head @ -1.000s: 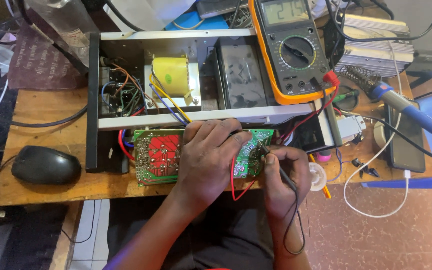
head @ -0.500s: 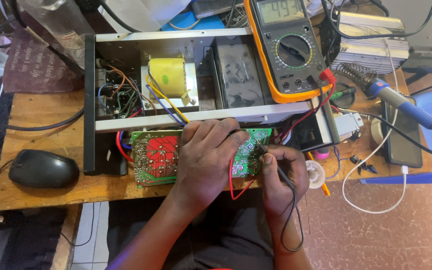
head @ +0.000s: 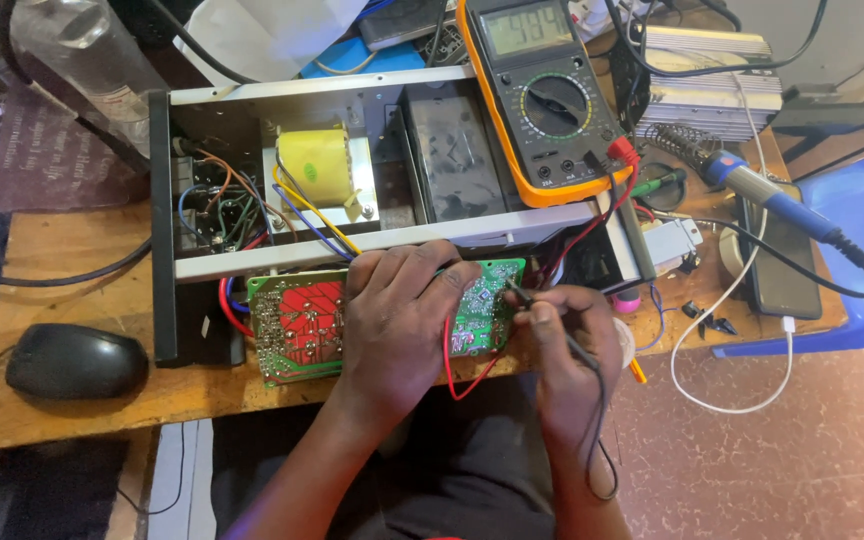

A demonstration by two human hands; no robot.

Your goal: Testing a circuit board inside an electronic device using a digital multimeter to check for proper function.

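A green circuit board with a red patch lies solder side up at the table's front edge. My left hand presses down on its middle, and a red probe lead comes out from under that hand. My right hand pinches a black probe whose tip touches the board's right end. Behind the board stands an open metal chassis with a yellow transformer and coloured wires. An orange multimeter rests on the chassis, its display lit.
A black mouse lies at the left on the wooden table. A blue soldering iron, a phone and a white cable sit at the right, with a blue plastic chair beyond. Clutter fills the back.
The hands and probes stay on the board. The camera view has shifted slightly, and the meter's display reading has changed.
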